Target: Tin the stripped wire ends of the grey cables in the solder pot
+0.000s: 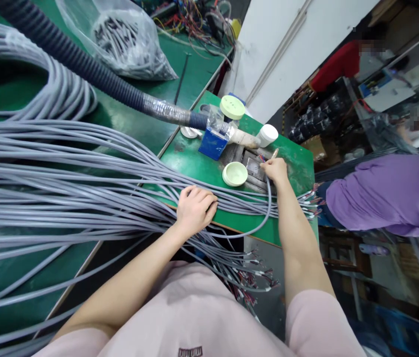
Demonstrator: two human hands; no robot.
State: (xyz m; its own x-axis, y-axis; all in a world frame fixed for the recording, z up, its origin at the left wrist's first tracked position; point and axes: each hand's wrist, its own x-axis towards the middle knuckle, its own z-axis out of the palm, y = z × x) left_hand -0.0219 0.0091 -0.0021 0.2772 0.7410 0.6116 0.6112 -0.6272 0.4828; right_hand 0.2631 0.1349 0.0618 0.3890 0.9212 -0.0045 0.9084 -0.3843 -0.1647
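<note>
Long grey cables (120,166) run in a thick bunch across the bench. My left hand (194,210) lies over this bunch near the front edge, its fingers curled around some of the cables. In my right hand (276,169) is the end of one grey cable (269,201), which loops down and back left. Thin coloured wires at that end sit over a small, stained metal plate (254,168). A pale green round cup (235,174) stands left of the plate. Behind it are a white tub (268,135) and a blue box (212,143).
A dark ribbed hose (116,87) crosses to the nozzle by the plate. A clear bag (135,44) of short grey pieces and a cable coil (57,84) lie on the bench. Stripped cable ends (246,275) hang below the edge. A person in purple (391,193) is at right.
</note>
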